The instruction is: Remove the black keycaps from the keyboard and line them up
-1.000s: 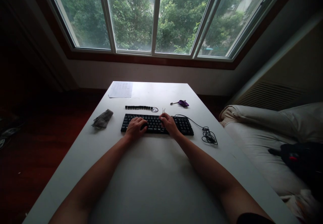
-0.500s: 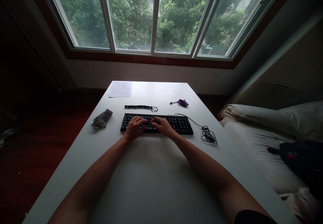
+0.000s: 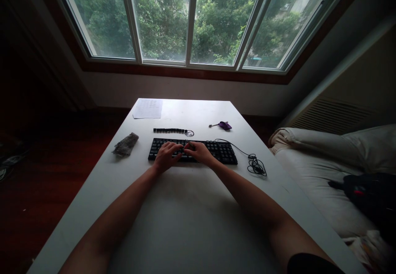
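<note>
A black keyboard [image 3: 222,151] lies across the white table [image 3: 185,224]. My left hand [image 3: 166,155] rests on the keyboard's left half, fingers lying spread over the keys and holding nothing. Just right of it, my right hand [image 3: 201,153] is closed around a thin metal keycap puller [image 3: 189,143], whose tip points left and down onto the keys between the two hands. A row of loose black keycaps [image 3: 169,130] lies just behind the keyboard, with a small wire ring [image 3: 189,133] at its right end.
A grey cloth [image 3: 125,145] lies left of the keyboard and a printed sheet [image 3: 148,108] sits at the far left corner. A purple brush [image 3: 223,125] lies behind on the right. The keyboard's coiled cable [image 3: 255,166] sits near the right edge. A bed [image 3: 324,162] stands alongside.
My right hand has moved left from the keyboard's middle toward my left hand. The puller, upright a second ago, now tilts down to the keys. The left hand has barely moved.
</note>
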`<state>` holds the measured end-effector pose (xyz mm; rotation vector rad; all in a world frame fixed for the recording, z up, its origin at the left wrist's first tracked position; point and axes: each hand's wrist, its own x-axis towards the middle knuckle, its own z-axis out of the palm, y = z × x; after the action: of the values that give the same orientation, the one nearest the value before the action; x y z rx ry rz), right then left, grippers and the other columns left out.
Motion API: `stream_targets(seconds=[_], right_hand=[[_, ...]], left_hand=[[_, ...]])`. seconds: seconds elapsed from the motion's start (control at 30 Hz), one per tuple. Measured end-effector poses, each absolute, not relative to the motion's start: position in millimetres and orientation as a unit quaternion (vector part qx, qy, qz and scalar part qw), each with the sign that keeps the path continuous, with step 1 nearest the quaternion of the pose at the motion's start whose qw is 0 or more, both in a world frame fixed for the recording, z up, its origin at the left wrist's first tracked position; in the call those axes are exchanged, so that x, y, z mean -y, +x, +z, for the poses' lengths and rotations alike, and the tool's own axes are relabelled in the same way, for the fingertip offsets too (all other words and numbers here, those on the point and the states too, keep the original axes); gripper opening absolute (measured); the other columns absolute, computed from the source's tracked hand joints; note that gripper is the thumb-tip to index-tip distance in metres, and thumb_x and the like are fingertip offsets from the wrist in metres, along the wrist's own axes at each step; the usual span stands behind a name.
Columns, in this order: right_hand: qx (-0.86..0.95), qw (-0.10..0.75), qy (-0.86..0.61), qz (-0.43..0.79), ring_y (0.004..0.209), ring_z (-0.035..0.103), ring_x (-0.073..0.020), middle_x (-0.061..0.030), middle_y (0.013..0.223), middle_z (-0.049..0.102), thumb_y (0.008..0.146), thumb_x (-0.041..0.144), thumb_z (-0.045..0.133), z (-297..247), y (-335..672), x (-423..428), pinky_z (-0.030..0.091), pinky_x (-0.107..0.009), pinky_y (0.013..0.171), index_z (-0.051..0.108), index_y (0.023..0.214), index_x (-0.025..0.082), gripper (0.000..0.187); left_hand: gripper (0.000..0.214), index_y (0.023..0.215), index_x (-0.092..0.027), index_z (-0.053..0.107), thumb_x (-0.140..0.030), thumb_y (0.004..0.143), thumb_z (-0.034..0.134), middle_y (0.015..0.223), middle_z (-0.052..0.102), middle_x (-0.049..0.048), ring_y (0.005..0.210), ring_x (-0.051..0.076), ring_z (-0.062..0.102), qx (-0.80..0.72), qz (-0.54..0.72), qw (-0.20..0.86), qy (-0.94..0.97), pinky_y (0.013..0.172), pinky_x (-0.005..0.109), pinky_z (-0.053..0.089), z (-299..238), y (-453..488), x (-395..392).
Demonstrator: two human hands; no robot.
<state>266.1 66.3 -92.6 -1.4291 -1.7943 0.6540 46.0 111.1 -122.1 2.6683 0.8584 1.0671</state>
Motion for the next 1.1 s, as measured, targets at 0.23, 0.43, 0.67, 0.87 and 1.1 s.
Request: stream_targets(seconds=[0.23, 0.43, 0.67, 0.87, 1.1], right_hand=[[0.651, 0.34, -0.646, 0.208, 0.063, 0.055, -0.0131, 0.0002, 0.069, 0.065, 0.08, 0.043, 0.069, -77.7, 301.4, -129.4, 0.038, -0.024, 0.06, 0.075, 0.089, 0.019, 0.026], [0.605, 0.272, -0.722, 0.194, 0.076, 0.061, -0.016, -0.004, 0.083, 0.071, 0.08, 0.038, 0.07, -88.5, 324.2, -185.2, 0.041, -0.025, 0.065, 0.077, 0.092, 0.019, 0.023], [0.594, 0.21, -0.746, 0.216, 0.083, 0.065, -0.0194, -0.0084, 0.09, 0.075, 0.078, 0.032, 0.075, -110.3, 321.5, -216.3, 0.043, -0.025, 0.068, 0.078, 0.091, 0.018, 0.02], [0.581, 0.194, -0.76, 0.219, 0.082, 0.067, -0.019, -0.0105, 0.091, 0.076, 0.077, 0.029, 0.075, -118.0, 320.1, -223.3, 0.045, -0.024, 0.068, 0.079, 0.092, 0.016, 0.02], [0.575, 0.197, -0.764, 0.214, 0.083, 0.067, -0.0193, -0.0105, 0.092, 0.075, 0.078, 0.03, 0.073, -120.5, 320.2, -225.7, 0.045, -0.024, 0.068, 0.079, 0.094, 0.016, 0.022]], left_hand=[[0.03, 0.123, -0.026, 0.062, -0.032, 0.094, 0.058, 0.106, 0.067, 0.0055, 0.1, 0.024, 0.059, -0.302, 0.347, 0.065, 0.885, 0.093, 0.042, 0.047, -123.3, 44.6, -113.0], [0.027, 0.12, -0.025, 0.063, -0.029, 0.094, 0.056, 0.108, 0.067, 0.0057, 0.101, 0.024, 0.059, -0.307, 0.34, 0.065, 0.887, 0.093, 0.042, 0.046, -123.9, 43.2, -115.8], [0.024, 0.117, -0.025, 0.064, -0.028, 0.094, 0.056, 0.108, 0.067, 0.0058, 0.101, 0.024, 0.059, -0.314, 0.34, 0.071, 0.884, 0.093, 0.042, 0.046, -126.8, 42.9, -118.9], [0.024, 0.116, -0.025, 0.065, -0.027, 0.094, 0.055, 0.108, 0.067, 0.0058, 0.101, 0.024, 0.059, -0.315, 0.339, 0.072, 0.884, 0.093, 0.043, 0.046, -126.9, 41.8, -120.3], [0.025, 0.117, -0.025, 0.065, -0.026, 0.095, 0.054, 0.107, 0.067, 0.0061, 0.101, 0.024, 0.059, -0.311, 0.341, 0.073, 0.884, 0.093, 0.043, 0.047, -126.7, 42.5, -119.7]])
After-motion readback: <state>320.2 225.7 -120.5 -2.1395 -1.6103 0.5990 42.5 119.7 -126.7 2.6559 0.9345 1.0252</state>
